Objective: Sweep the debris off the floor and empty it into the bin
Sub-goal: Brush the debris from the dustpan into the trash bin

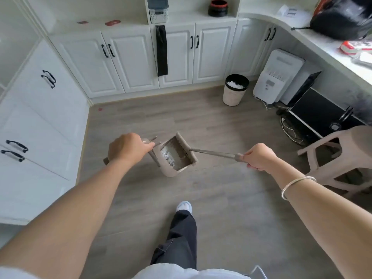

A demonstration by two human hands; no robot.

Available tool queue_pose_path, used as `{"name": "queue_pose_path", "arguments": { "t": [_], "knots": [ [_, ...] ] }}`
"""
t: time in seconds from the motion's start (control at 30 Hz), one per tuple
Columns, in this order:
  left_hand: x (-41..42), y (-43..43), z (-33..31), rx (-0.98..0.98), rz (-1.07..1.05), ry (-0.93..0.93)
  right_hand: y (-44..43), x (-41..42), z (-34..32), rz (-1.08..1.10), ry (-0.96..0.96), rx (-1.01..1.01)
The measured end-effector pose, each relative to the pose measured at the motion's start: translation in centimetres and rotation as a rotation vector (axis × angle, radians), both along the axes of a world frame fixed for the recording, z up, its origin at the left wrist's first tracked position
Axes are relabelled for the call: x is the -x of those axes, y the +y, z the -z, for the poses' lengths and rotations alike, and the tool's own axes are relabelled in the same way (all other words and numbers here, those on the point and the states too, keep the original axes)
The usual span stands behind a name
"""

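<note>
Left hand (125, 148) grips beige plastic dustpan (173, 158) handle, white debris (166, 156) inside; right hand (259, 157) grips metal-handled broom (186, 148). Sweeping looks done; next carry to far-right black-rimmed bin (235, 90).

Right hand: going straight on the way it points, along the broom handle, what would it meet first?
Most likely the dustpan: the right hand grips the broom by its handle, aimed at it, brush head at its mouth. Depth is unclear.

1 wide-angle head view looks forward and down from standing height at the floor (231, 198), cabinets (128, 57) ahead.
</note>
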State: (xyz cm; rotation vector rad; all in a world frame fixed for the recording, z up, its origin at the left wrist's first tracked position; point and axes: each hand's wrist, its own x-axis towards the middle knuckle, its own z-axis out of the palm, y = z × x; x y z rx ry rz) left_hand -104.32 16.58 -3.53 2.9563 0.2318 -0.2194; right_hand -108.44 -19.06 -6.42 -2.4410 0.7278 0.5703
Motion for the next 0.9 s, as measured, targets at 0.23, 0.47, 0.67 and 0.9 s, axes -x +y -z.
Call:
{"name": "queue_pose_path", "arguments": {
  "t": [0.23, 0.47, 0.67, 0.9],
  "knots": [
    [-16.1, -4.7, -0.7, 0.014, 0.092, -0.007, -4.3, -13.0, -1.3, 0.079, -0.025, 0.037],
    [-29.2, -11.0, -2.5, 0.020, 0.190, -0.016, -10.1, -23.0, -2.7, 0.154, -0.051, 0.034],
    [-40.2, -20.1, -4.2, 0.028, 0.281, -0.072, -18.5, -32.1, -3.4, 0.204, -0.077, -0.010],
    [-51.2, -30.1, -5.4, 0.010, 0.256, -0.122, -30.6, -43.7, -5.5, 0.196, -0.071, -0.042]
  ]
}}
